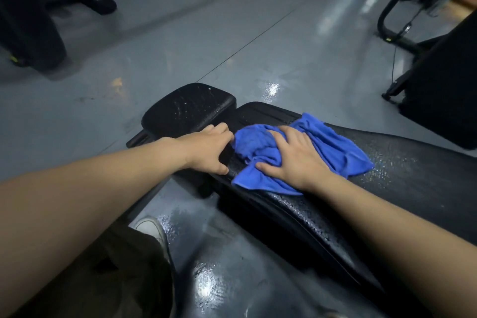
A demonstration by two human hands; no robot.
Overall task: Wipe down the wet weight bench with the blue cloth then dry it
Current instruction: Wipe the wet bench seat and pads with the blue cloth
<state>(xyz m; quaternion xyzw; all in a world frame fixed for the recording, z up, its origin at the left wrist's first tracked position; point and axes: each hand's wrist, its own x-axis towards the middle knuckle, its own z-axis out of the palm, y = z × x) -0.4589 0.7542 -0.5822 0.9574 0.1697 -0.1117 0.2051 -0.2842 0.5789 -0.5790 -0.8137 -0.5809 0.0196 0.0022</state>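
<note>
We see the long black padded weight bench (402, 162) running from the lower right toward the middle, its pebbled vinyl skin beaded with water droplets. At its far end sits a separate, rounded black seat pad (188, 108), also speckled with wet spots, with a narrow gap between the two pads. The crumpled blue microfibre cloth (333, 147) lies on the bench near that gap, bunched into soft folds at its left side and spread flatter toward the right.

Our right hand (291, 155) lies on top of the cloth, palm down, fingers spread wide and pressing the fabric onto the vinyl. Our left hand (209, 147) rests at the gap beside the cloth, fingers loosely bent and curling over the near edge of the seat pad, thumb down against the bench side; its fingertips reach just to the cloth's bunched edge.

The glossy grey floor (219, 279) below shines with puddled water, and a white rubber shoe toe (152, 227) shows near the bench.
</note>
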